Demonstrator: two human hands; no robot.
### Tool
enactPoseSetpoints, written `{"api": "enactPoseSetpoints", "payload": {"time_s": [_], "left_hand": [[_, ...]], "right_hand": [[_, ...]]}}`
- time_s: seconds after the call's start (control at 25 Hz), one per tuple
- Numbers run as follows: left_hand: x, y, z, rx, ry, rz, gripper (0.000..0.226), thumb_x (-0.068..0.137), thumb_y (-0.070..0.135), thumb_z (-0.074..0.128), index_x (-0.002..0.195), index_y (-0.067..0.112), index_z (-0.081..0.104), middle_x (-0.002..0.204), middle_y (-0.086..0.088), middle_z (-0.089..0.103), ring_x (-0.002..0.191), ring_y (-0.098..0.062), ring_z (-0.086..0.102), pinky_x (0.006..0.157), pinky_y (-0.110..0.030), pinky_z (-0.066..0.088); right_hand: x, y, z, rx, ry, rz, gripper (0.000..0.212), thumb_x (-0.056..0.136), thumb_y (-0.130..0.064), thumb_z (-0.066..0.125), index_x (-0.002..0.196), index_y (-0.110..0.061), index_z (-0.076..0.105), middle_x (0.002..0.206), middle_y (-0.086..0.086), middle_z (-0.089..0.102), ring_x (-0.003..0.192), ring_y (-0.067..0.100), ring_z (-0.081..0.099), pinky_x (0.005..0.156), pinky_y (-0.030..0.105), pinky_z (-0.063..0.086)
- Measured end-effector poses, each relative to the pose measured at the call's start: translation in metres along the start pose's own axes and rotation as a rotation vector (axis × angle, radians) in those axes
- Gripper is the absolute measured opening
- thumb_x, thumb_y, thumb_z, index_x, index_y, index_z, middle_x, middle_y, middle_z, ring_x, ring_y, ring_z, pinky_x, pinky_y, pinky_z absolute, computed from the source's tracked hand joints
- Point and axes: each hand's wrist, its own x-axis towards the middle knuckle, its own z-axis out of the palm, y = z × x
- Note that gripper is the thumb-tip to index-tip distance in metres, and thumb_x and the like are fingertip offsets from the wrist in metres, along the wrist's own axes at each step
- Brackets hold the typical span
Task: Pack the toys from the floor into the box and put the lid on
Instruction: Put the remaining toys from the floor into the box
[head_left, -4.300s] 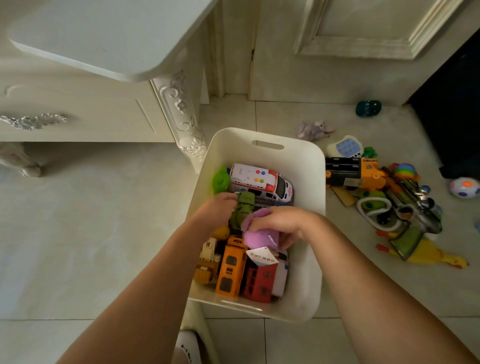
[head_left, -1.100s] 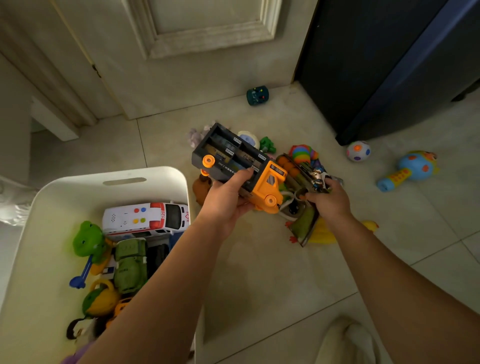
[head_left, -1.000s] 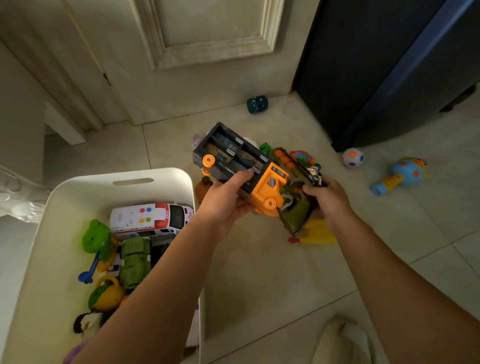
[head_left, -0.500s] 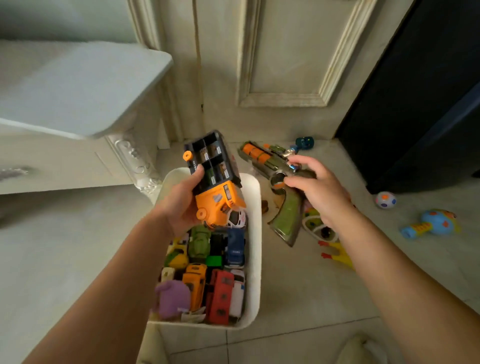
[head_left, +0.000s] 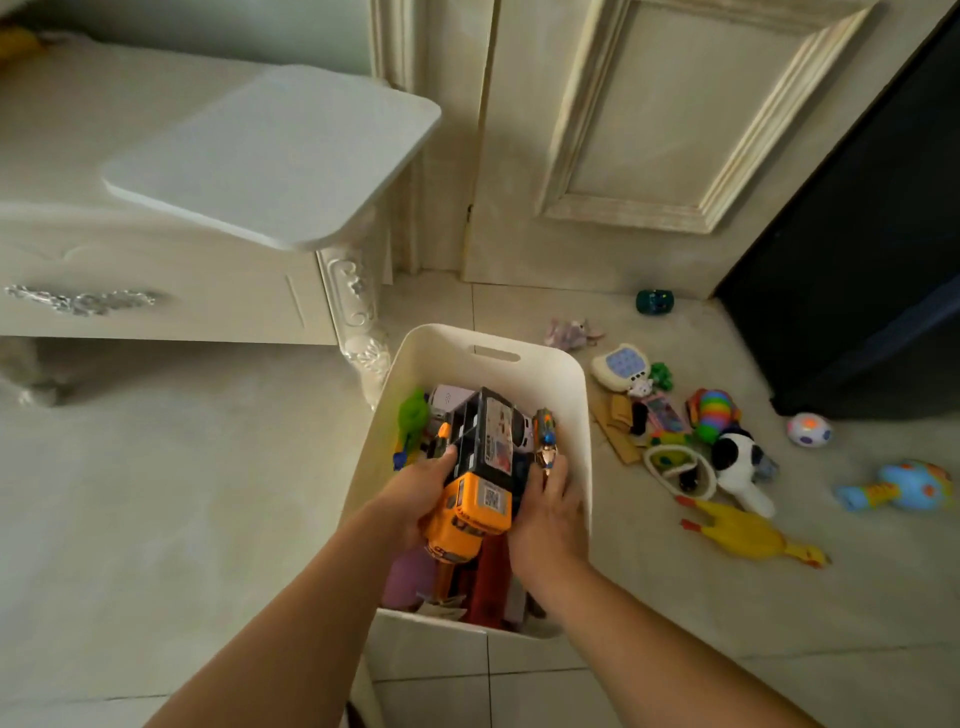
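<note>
Head view: both hands are inside the white box (head_left: 575, 395), which stands on the tiled floor (head_left: 156, 493) just beside the carved leg of a pale cabinet (head_left: 156, 291); the left hand (head_left: 413, 501) grips a truck (head_left: 480, 467) with an orange cab and a black cargo bed, thumb laid over the bed's side and the other fingers curled under the cab; the truck is tilted, cab toward the person, and sits over the toys already in the box; the right hand (head_left: 550, 514) is just beside the truck, against the box's right wall, fingers curled down around the lower part of a toy gun (head_left: 545, 434) whose barrel sticks up past the fingertips; the gun's handle is hidden; in the box a green frog (head_left: 413, 421) lies at the left wall, with a purple toy (head_left: 410, 577) and a red toy (head_left: 488, 582) at the near end; the lid (head_left: 275, 156) lies flat on the cabinet top, overhanging its edge, well apart from the box; on the floor right of the box lie a keypad toy (head_left: 621, 366), a rainbow toy (head_left: 714, 413), a panda (head_left: 737, 462), a yellow chicken (head_left: 748, 535), a spotted ball (head_left: 808, 429) and a blue toy (head_left: 904, 488); a purple plush (head_left: 571, 332) and a teal toy (head_left: 654, 301) lie nearer the door (head_left: 649, 130).
</note>
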Motion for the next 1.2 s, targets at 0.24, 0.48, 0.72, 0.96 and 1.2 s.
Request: {"api": "enactPoseSetpoints", "payload": {"time_s": [0.24,0.48,0.72,0.96,1.2], "left_hand": [[0.024,-0.001,0.010,0.228,0.064,0.038,0.047,0.099,0.047,0.040,0.112,0.010,0.065,0.101,-0.012,0.071,0.094,-0.029,0.067,0.091,-0.045,0.052],[0.046,0.009,0.042,0.541,0.068,0.113,0.055,0.100,0.048,0.033,0.147,0.018,0.037,0.144,-0.012,0.049,0.128,-0.031,0.049,0.102,-0.038,0.039],[0.052,-0.010,0.061,0.651,-0.002,0.221,0.064,0.099,0.049,0.032,0.149,0.009,0.033,0.154,-0.011,0.033,0.141,-0.027,0.033,0.117,-0.040,0.026],[0.058,-0.002,0.044,0.956,-0.114,0.094,0.058,0.090,0.055,0.051,0.124,0.008,0.059,0.114,-0.011,0.065,0.092,-0.020,0.058,0.080,-0.030,0.048],[0.056,-0.013,0.038,0.848,-0.019,0.018,0.054,0.093,0.052,0.049,0.115,0.003,0.060,0.108,-0.013,0.065,0.100,-0.029,0.064,0.088,-0.044,0.056]], "right_hand": [[0.008,0.001,-0.006,-0.109,-0.216,0.058,0.047,0.094,-0.008,0.044,0.140,-0.004,0.038,0.149,0.018,0.024,0.134,0.031,0.028,0.112,0.036,0.029],[0.016,0.006,-0.024,0.163,-0.213,0.057,0.076,0.090,0.003,0.048,0.153,-0.020,0.011,0.151,0.011,0.024,0.140,0.028,0.026,0.111,0.039,0.034],[0.001,0.012,-0.017,0.044,-0.166,-0.151,0.067,0.091,-0.010,0.050,0.151,-0.017,0.021,0.153,0.004,0.026,0.135,0.028,0.030,0.113,0.036,0.029],[-0.007,0.007,-0.012,0.058,-0.114,-0.200,0.055,0.089,-0.010,0.052,0.143,-0.016,0.041,0.142,0.004,0.039,0.128,0.026,0.038,0.107,0.035,0.035],[-0.010,0.006,-0.004,-0.087,-0.293,-0.245,0.074,0.095,-0.015,0.044,0.155,-0.021,0.001,0.163,0.003,-0.006,0.150,0.023,-0.001,0.121,0.048,-0.001]]}}
